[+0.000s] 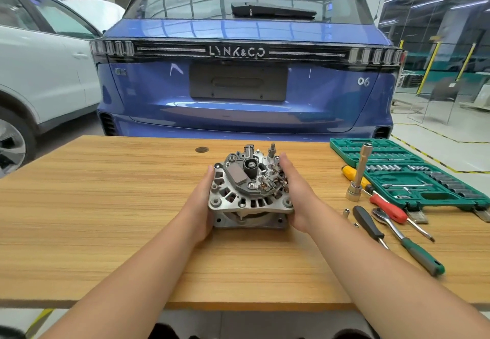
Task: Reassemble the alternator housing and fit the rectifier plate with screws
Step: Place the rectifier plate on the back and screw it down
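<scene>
The silver alternator [246,201] stands on the wooden table [106,206] at its middle, rear face up. On top sits the rectifier plate [267,179] with copper leads, beside a grey regulator block [237,175]. My left hand [201,206] presses flat against the housing's left side, fingers straight. On the right side my right hand [294,193] does the same, fingertips reaching up by the rectifier plate. The alternator sits squeezed between both palms.
A green socket set case [413,177] lies open at the right. Near it are a socket extension [358,177] standing upright, a red-handled screwdriver [389,208], a yellow-handled one [350,173], a black-handled driver [367,223], a green-handled ratchet [408,240] and small loose sockets [346,212]. A blue car stands behind the table.
</scene>
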Demonstrator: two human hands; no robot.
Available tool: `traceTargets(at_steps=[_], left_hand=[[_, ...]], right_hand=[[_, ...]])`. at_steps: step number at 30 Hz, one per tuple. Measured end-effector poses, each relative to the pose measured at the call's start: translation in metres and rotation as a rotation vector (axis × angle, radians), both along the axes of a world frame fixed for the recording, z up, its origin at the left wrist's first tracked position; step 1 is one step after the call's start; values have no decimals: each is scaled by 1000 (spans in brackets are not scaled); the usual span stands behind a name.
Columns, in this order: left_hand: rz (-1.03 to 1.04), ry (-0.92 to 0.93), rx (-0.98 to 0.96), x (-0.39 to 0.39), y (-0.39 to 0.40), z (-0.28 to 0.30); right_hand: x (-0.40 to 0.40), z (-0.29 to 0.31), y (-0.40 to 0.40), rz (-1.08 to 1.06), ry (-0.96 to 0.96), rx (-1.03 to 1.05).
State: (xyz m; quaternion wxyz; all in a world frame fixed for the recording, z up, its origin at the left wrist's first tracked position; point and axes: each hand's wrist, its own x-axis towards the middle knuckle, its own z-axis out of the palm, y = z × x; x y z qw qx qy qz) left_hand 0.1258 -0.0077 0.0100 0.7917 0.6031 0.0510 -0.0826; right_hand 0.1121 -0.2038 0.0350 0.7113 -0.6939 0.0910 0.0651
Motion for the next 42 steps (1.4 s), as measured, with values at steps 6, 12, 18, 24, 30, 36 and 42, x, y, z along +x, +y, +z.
traceTargets(at_steps=[6, 12, 18, 24, 30, 36, 42], left_hand=[[-44, -47, -77, 14, 1, -8], [-87, -131, -191, 10, 1, -14], [-86, -204, -192, 0, 2, -15], [-80, -197, -280, -10, 2, -16], [-97, -137, -317, -10, -2, -14], [-17, -164, -346, -7, -3, -14], [-28, -157, -348, -9, -3, -13]], right_hand=[[7, -5, -1, -49, -88, 45], [6, -8, -2, -48, -87, -2], [-10, -15, 0, -57, -185, 28], [-29, -24, 1, -53, -314, 51], [-33, -23, 2, -98, -251, 40], [-27, -23, 1, -149, -217, 44], [-20, -33, -2, -181, -201, 71]])
